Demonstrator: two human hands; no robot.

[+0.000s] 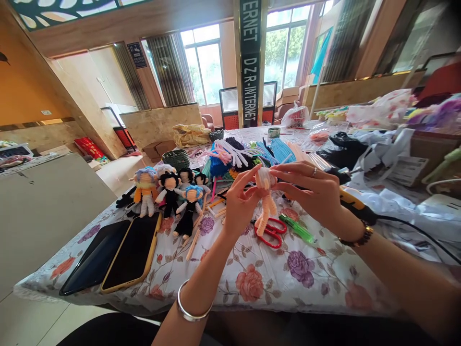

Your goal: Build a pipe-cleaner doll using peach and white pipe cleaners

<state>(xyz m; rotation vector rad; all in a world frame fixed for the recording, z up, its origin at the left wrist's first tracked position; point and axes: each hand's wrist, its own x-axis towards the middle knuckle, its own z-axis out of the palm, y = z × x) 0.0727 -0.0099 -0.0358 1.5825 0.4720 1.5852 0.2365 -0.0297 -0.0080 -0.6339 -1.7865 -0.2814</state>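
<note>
Between both hands, above the table, is a small peach doll made of fuzzy stems, its legs hanging down. Whitish strands cover its head. My left hand pinches the head from the left side. From the right, my right hand holds the same head with thumb and fingers. Below the doll lie red-handled scissors, and beside them a bright green cutter-like tool. Fingers hide part of the doll's upper body.
Finished dolls stand in a group at left, near two phones. Bundles of coloured fuzzy stems lie behind. A yellow-and-black corded tool rests at right by white fabric. A floral cloth covers the table.
</note>
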